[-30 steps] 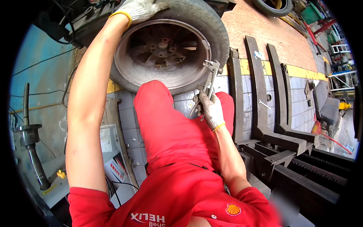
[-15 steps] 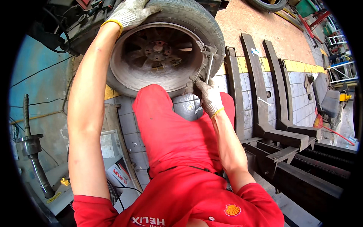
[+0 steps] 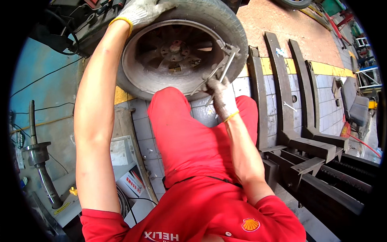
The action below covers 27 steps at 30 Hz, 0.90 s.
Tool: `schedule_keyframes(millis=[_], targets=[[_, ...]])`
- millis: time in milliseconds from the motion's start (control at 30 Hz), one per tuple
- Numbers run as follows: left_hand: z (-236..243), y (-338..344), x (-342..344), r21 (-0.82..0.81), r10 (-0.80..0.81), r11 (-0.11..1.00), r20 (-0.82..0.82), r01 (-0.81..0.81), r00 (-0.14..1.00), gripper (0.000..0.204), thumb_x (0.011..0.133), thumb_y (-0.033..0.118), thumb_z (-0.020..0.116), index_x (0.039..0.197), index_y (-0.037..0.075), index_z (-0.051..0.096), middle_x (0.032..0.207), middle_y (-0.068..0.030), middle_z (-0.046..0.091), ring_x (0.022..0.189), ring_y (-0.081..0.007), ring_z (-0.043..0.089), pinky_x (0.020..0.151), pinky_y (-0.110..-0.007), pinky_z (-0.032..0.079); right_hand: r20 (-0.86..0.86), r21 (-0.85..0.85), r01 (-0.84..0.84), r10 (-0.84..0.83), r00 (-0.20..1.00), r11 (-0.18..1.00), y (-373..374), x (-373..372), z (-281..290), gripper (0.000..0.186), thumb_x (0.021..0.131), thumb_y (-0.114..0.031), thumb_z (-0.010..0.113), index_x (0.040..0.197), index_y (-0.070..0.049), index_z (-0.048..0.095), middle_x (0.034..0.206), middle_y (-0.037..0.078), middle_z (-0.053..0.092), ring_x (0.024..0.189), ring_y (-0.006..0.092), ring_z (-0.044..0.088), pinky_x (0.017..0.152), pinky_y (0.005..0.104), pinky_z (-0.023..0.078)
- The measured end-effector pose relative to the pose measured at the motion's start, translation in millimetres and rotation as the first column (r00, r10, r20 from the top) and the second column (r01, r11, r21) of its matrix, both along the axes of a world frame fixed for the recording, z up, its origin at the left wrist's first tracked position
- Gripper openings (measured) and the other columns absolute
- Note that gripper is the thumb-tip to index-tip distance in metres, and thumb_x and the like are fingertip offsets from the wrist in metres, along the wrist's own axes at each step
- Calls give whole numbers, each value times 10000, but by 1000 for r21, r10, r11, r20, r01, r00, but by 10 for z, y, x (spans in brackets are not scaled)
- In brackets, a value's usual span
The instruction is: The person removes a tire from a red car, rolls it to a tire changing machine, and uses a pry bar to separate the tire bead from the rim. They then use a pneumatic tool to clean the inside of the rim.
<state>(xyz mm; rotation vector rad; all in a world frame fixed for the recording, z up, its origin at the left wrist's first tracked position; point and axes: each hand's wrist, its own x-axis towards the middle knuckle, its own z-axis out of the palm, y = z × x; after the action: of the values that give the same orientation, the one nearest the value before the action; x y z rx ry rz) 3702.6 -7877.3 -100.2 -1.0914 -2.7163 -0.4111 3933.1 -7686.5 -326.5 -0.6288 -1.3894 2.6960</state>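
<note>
— Tiled floor (image 3: pixel 324 97), right of frame. Tyre (image 3: pixel 232 30)?
— Top centre; left hand (image 3: pixel 143 13) against it, seemingly steadying; fingers partly cut off, grip unclear.
— Right hand (image 3: pixel 223 97)?
— Clenched round pliers (image 3: pixel 228 65), nose at rim (image 3: pixel 149 78), presumably for leverage.

Right side: dark steel fork bars (image 3: pixel 279 72) over pale floor tiles (image 3: pixel 323 92); open-end wrench (image 3: pixel 290 107) lies on one. Grey seat (image 3: pixel 354 104) beyond. Yellow stripe (image 3: pixel 330 70) borders brown flooring (image 3: pixel 298 34). Loose tyre (image 3: pixel 293 4) at top edge, green bin (image 3: pixel 333 6) near. Left: flanged threaded shaft (image 3: pixel 37 154), yellow wing nut (image 3: pixel 73 190) beside its lower end.
</note>
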Motion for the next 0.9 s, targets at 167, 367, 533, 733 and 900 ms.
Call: schedule_keyframes(millis=[167, 367, 533, 733, 900], targets=[[117, -196, 28, -18, 48, 999, 191, -46, 980, 759, 986, 448, 706, 1544, -27, 509, 1527, -243, 593, 1430, -328, 561, 1212, -385, 409, -130, 77, -68, 77, 989, 995, -8, 203, 288, 520, 1063, -116, 615, 1551, -4, 478, 1038, 72, 689, 923, 158, 667, 864, 324, 587], [65, -40, 15, -6, 69, 998, 223, -69, 972, 731, 1015, 466, 673, 1536, -25, 526, 1489, -228, 629, 1385, -301, 596, 1186, -367, 428, -140, -30, -127, 121, 983, 992, -126, 366, 171, 417, 1132, -273, 578, 1421, 25, 537, 863, 58, 611, 815, 169, 640, 813, 386, 586], [102, 86, 29, -9, 121, 993, 144, -121, 982, 672, 1050, 534, 578, 1442, -9, 629, 1399, -225, 689, 1323, -327, 642, 1142, -395, 464, 337, 68, -170, 137, 931, 983, -261, 331, -280, 238, 1079, -233, 591, 1092, -12, 504, 745, 56, 564, 546, 170, 556, 473, 362, 518], [21, 88, -78, 50, 126, 991, -2, -126, 992, 524, 1050, 449, 606, 1238, -21, 744, 1176, -229, 773, 1143, -356, 727, 1033, -431, 533, 428, 594, -329, 58, 902, 735, -276, 128, -918, 440, 1033, -297, 569, 1308, 41, 504, 984, 300, 708, 872, 403, 736, 721, 486, 585], [-157, 157, -144, 119, 37, 992, -64, -29, 997, 500, 1033, 430, 629, 1189, -26, 760, 1115, -259, 773, 1091, -380, 741, 995, -436, 547, 403, 541, -227, -13, 915, 810, -206, -241, -812, 510, 1078, -389, 528, 1327, 53, 575, 963, 330, 722, 972, 489, 725, 885, 506, 556]])
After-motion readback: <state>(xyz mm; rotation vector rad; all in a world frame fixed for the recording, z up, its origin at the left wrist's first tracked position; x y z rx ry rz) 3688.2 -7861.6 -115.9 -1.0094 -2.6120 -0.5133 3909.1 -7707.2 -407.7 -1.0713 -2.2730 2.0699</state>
